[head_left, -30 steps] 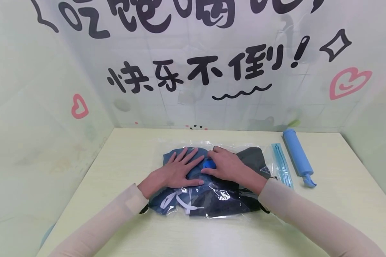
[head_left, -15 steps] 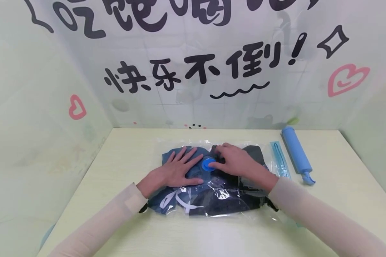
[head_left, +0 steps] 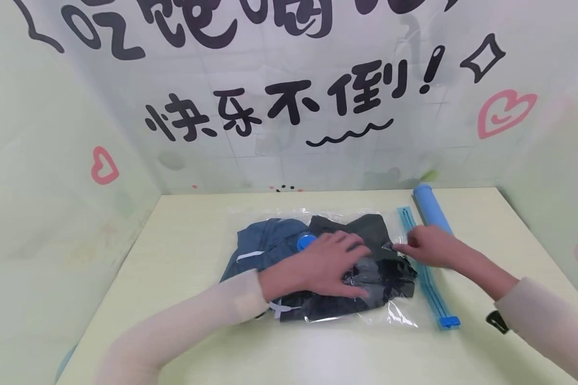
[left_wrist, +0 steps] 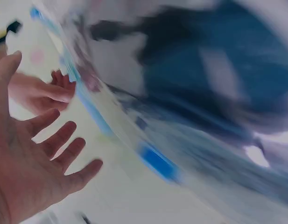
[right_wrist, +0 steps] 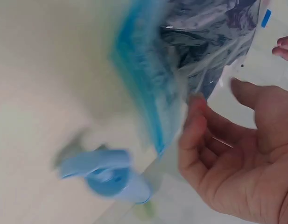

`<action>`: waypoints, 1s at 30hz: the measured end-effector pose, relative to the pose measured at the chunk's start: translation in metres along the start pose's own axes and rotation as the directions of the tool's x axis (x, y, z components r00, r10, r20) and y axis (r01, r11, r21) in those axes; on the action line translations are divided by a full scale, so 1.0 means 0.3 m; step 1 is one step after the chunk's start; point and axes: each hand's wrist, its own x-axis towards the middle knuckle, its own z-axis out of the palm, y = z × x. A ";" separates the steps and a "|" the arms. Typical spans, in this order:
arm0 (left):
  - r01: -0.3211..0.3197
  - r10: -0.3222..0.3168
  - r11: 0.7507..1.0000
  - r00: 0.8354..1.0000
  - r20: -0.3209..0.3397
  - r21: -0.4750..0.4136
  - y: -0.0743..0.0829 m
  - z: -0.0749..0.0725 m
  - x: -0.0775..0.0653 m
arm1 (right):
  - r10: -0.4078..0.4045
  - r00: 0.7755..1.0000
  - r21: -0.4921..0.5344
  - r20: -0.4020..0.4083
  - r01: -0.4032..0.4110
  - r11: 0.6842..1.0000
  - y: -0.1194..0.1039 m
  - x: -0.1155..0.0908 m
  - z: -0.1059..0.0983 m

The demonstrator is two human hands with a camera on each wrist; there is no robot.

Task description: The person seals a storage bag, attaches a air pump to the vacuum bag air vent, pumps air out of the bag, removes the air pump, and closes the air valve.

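Observation:
A clear plastic vacuum storage bag [head_left: 400, 315] lies flat with folded dark clothes [head_left: 373, 235] and blue clothes [head_left: 260, 238] inside. My left hand [head_left: 325, 262] is over its middle, fingers spread, and holds nothing. Just beyond that hand is the bag's round blue valve [head_left: 306, 241], partly covered by it. At the bag's right end runs a blue zip strip [head_left: 431, 289], with a blue slider [head_left: 449, 322] at its near end. My right hand [head_left: 433, 246] is over the strip's upper part. In the right wrist view its fingers are loosely curled, the thumb stands apart, and nothing shows between them.
A blue hand pump [head_left: 431, 206] lies to the right of the bag, partly hidden behind the right hand. Fabric walls [head_left: 289, 166] with black lettering and pink hearts enclose the table [head_left: 192, 240] at back and sides.
My right hand has left the valve and moved right to the zip strip. My left hand has lifted from the blue clothes and moved right across the bag, uncovering the blue clothes.

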 end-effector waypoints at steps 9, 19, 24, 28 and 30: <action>-0.081 0.061 0.991 0.982 0.181 0.110 0.285 0.011 0.224 | 0.262 0.822 0.012 0.505 -0.311 0.950 0.042 -0.157 -0.031; -0.157 0.114 0.981 0.943 0.313 0.117 0.428 0.114 0.334 | 0.228 0.721 0.212 0.654 -0.464 0.860 0.070 -0.258 0.011; -0.116 0.081 0.989 0.949 0.304 0.097 0.445 0.123 0.340 | 0.078 0.740 0.449 0.668 -0.485 0.750 0.112 -0.286 0.026; -0.107 0.067 0.983 0.965 0.253 0.149 0.450 0.127 0.334 | 0.008 0.753 0.558 0.658 -0.495 0.666 0.133 -0.297 0.035; -0.114 0.071 0.977 0.972 0.225 0.183 0.451 0.130 0.331 | -0.004 0.758 0.584 0.652 -0.500 0.640 0.135 -0.300 0.045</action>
